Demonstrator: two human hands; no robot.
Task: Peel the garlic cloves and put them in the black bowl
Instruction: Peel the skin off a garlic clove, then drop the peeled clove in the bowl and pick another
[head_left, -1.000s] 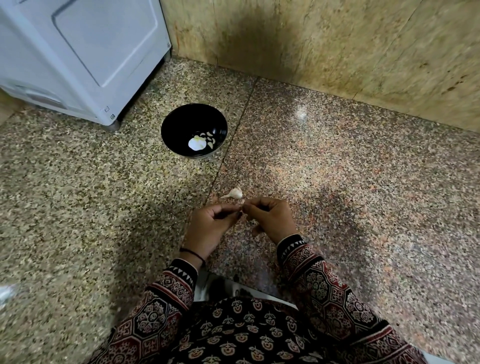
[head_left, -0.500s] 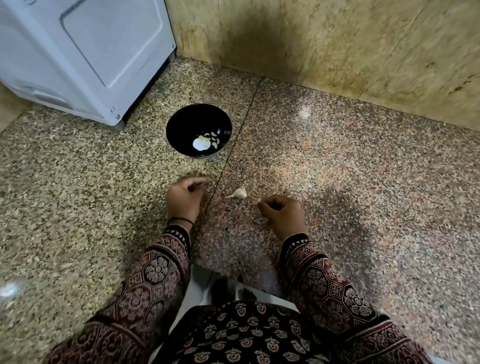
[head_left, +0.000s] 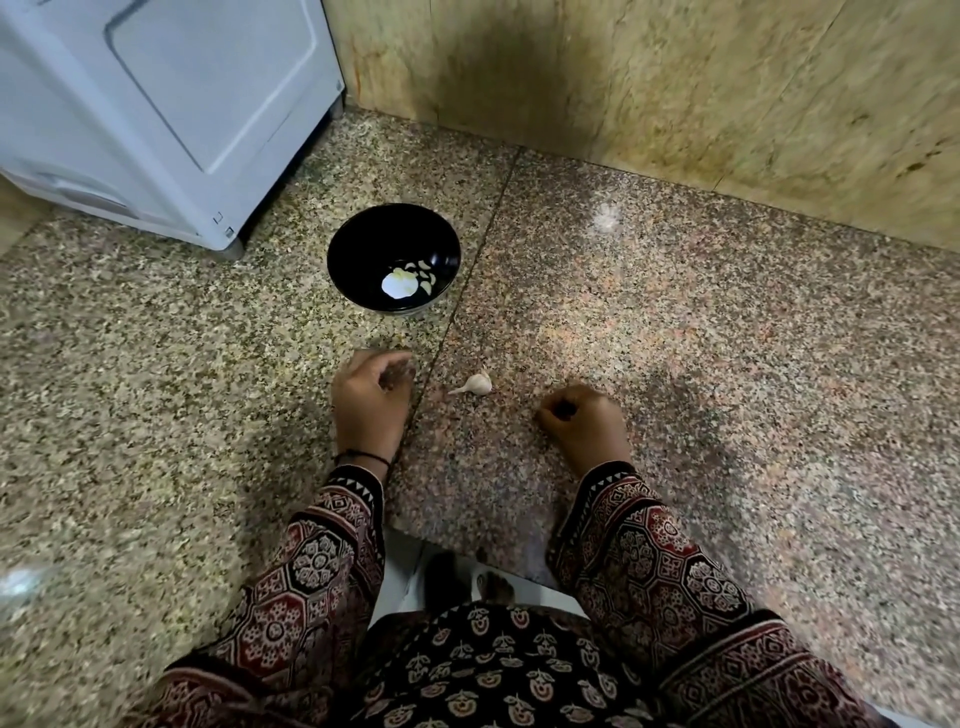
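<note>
left hand (head_left: 371, 400) curled, contents unclear | right hand (head_left: 582, 423) same | garlic (head_left: 475, 384) between | tip: release any clove well over bowl (head_left: 363, 234), upper centre

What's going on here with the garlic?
A person is peeling garlic at a speckled stone counter. The black bowl already holds a few peeled cloves. One unpeeled garlic piece lies on the counter between the hands, and neither touches it. The left hand is nearer the bowl and the right hand is off to the side. Both have curled fingers, and whether they hold anything is hidden.
</note>
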